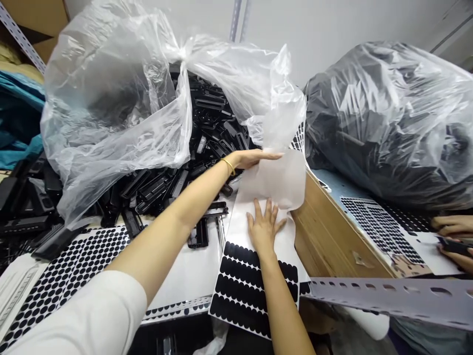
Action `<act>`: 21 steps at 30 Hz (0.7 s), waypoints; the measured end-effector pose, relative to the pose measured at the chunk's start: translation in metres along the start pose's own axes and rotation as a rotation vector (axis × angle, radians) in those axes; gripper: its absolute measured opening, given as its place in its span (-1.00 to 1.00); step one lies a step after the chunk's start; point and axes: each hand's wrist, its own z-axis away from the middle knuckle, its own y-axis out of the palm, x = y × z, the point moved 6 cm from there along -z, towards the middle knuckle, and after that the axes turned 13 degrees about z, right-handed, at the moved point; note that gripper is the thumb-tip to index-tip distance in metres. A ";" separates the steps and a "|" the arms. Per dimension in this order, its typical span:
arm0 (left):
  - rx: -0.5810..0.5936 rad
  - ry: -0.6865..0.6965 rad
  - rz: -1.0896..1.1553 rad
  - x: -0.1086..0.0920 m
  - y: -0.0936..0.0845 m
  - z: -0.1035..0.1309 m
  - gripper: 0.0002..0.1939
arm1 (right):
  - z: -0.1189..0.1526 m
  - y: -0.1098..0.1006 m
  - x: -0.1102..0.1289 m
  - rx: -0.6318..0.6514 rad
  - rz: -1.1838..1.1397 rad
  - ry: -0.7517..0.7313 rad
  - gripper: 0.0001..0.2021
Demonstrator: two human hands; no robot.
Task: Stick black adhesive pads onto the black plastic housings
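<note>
My right hand (264,229) lies flat with its fingers spread on the white blank part of a sticker sheet (238,283), which carries rows of black rounded stickers. Farther up, my left hand (253,158), below a yellow bracelet (229,166), reaches across with straight fingers against a translucent film (277,180) that covers the sheet's far end. Its thumb is hidden, and I see no clear grip. Left of the sheet, several black plastic parts (216,209) lie close to my left forearm.
A large clear plastic bag (118,88) spills black parts at the back left. Dotted sticker sheets (70,276) lie front left. A wooden board (328,231) and a perforated metal rail (391,296) border the right. Beyond sits a full bag (391,118); another person's hand (454,227) holds a dark part.
</note>
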 end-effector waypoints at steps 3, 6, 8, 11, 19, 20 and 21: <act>-0.144 -0.063 0.060 -0.003 -0.044 0.029 -0.67 | 0.000 0.006 -0.007 0.027 -0.013 0.087 -0.53; -0.404 0.005 0.089 -0.015 -0.084 0.060 -0.83 | -0.002 0.012 -0.010 0.079 -0.031 0.156 -0.50; -0.627 0.145 0.214 -0.031 -0.103 0.080 -0.91 | -0.005 0.013 -0.008 0.109 -0.049 0.181 -0.50; -0.871 0.386 0.439 -0.051 -0.119 0.108 -0.85 | -0.016 0.013 0.001 0.205 -0.020 0.212 -0.52; -0.993 0.711 0.740 -0.057 -0.093 0.163 -0.65 | -0.048 0.014 0.028 0.421 0.111 0.097 -0.47; -0.930 0.747 0.759 -0.058 -0.077 0.164 -0.65 | -0.050 0.016 0.033 0.423 0.101 0.027 -0.48; -0.894 0.750 0.756 -0.058 -0.059 0.163 -0.66 | -0.052 0.018 0.038 0.424 0.092 -0.041 -0.49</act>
